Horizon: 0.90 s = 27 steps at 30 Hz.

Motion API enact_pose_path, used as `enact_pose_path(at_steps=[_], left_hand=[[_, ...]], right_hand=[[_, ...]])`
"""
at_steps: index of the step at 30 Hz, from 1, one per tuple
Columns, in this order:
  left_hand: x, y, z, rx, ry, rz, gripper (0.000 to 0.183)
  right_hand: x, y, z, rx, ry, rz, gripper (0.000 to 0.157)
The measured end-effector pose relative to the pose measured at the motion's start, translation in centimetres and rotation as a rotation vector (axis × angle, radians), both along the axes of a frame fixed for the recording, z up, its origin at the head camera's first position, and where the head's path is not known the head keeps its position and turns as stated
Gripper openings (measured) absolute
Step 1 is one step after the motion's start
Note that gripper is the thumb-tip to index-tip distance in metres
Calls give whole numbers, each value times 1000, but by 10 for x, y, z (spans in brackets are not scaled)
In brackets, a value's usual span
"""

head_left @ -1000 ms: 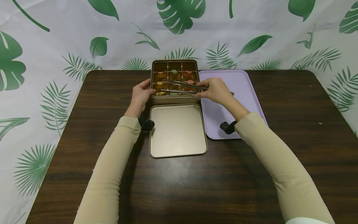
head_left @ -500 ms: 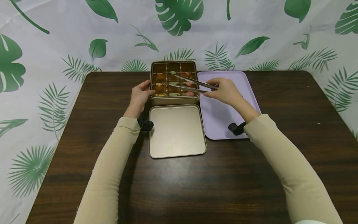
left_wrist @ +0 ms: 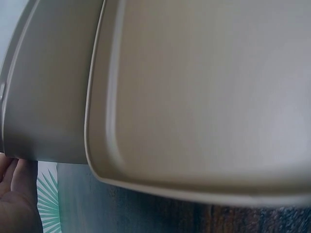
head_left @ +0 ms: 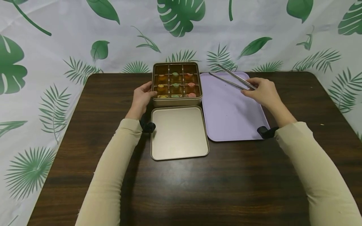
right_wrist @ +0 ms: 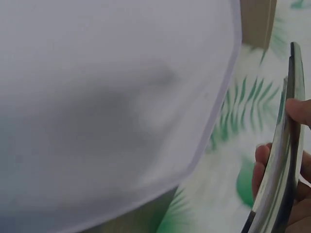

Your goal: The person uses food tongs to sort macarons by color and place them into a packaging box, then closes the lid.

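In the head view, my left hand (head_left: 140, 99) holds the left side of a gold square tin (head_left: 178, 102), its thumb at the front left corner. Inside is a divided brown insert with small round pieces, green (head_left: 175, 85), pink (head_left: 191, 84), orange and yellow, in the middle and front rows; the back row shows no pieces. My right hand (head_left: 263, 91) pinches metal tongs (head_left: 236, 77) above the lilac tray (head_left: 226, 128). The tongs' tips are spread and point to the back left, with nothing between them. In the right wrist view, thumb and fingers grip the tongs (right_wrist: 286, 145).
A gold lid (head_left: 179, 133) lies flat in front of the tin, beside the tray's left edge. The dark wooden table (head_left: 181, 188) extends forward and to both sides. Behind stands a white leaf-print cloth (head_left: 118, 40).
My right hand has carried the tongs from over the tin rightward to above the tray, and their tips have lifted away from the insert. My left hand stays on the tin.
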<state>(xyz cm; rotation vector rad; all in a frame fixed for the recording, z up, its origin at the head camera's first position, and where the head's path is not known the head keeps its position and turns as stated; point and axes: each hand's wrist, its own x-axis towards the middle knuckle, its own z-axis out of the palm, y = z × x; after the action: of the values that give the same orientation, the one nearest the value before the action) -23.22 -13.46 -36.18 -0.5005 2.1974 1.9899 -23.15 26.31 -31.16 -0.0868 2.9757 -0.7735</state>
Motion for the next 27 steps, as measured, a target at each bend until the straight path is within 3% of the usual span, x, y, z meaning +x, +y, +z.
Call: enact_pose_path(at_steps=[8, 14, 27], left_hand=[[1, 0, 0, -1, 6, 3, 57], [2, 0, 1, -7, 9, -1, 57], [1, 1, 0, -2, 10, 1, 57]], right_hand=[[2, 56, -17, 18, -35, -164, 62], [6, 82, -31, 38, -89, -279, 65], [15, 109, -45, 86, -172, -368, 64]])
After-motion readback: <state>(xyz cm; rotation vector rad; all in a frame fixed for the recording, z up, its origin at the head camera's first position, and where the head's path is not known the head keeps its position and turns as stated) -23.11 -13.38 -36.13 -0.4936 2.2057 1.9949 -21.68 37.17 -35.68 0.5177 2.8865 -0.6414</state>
